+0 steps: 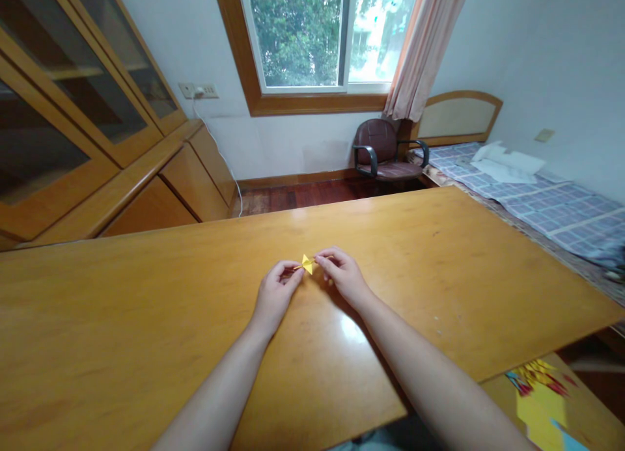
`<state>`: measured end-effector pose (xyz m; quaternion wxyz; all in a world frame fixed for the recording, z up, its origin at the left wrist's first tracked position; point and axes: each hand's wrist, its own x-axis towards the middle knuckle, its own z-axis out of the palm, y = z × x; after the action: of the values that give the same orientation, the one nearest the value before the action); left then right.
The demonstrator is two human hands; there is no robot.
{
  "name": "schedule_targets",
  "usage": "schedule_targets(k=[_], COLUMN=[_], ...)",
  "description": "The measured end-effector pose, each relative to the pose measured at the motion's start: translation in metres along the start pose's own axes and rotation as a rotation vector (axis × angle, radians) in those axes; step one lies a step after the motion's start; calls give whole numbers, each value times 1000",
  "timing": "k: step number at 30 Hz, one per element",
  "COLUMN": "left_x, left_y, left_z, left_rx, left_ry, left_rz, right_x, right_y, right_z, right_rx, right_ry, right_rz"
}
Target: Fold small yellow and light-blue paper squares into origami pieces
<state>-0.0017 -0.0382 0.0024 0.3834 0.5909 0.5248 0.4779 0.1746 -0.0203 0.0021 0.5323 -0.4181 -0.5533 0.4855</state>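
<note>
A small yellow origami paper crane [307,264] is held just above the tabletop, between my two hands. Two wider triangular flaps stick out of it, and thin points run out to either side. My left hand [276,293] pinches the thin point on the left between thumb and fingers. On the opposite side, my right hand [344,274] is closed in a pinch on the other thin point, its fingertips partly hiding it.
The wooden table [146,321] spreads under both arms. At lower right, a lower surface carries yellow paper sheets [541,412] and several red and yellow folded pieces [537,376]. Beyond stand a cabinet [146,204], an armchair [385,151] and a bed [561,204].
</note>
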Motion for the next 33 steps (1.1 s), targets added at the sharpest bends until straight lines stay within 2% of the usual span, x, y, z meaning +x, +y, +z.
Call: schedule_targets(k=[9, 20, 33], left_x=[-1, -3, -1], left_y=[1, 6, 0], left_z=[-2, -2, -1], left_rx=[-11, 119, 70], left_ry=[9, 15, 21], left_rz=[15, 115, 66], right_x=[-2, -3, -2], right_y=[-1, -2, -4], right_z=[1, 2, 1], right_rx=[-32, -143, -172], right_ry=[-27, -71, -112], right_rz=[-1, -34, -88])
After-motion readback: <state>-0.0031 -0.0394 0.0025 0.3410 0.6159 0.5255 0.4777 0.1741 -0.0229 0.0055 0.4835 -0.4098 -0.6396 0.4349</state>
